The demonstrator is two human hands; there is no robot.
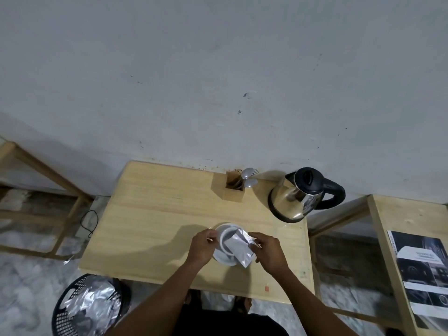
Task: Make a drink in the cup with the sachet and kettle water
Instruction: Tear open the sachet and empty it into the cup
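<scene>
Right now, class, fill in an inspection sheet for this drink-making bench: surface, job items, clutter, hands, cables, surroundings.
Surface: wooden table, mostly bare.
Job's things: silver sachet held over white cup on saucer; steel kettle at back right, lid shut.
Clutter: wooden holder with spoons.
Grippers: left hand pinches a torn strip; right hand grips sachet.
Cables: black cable on floor, left.
Surroundings: black basket of foil wrappers; printed sheet on right bench.
</scene>
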